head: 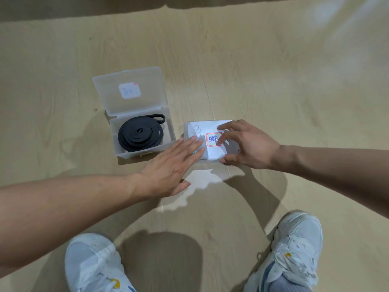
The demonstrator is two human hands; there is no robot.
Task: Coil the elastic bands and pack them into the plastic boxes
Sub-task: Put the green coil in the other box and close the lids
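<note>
The left hand (168,165) lies flat, fingers straight, on the shut box (210,152) mid-frame. The right hand (246,144) curls round its edge. Press down evenly until it clicks. The black band (140,133) sits coiled in the open box (130,95), upper left.

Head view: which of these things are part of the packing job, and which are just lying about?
Job:
- open box
- black band coiled inside it
- closed labelled box
- left hand flat on its lid
- right hand gripping it

Not the job:
- white shoes
- wood floor
</note>
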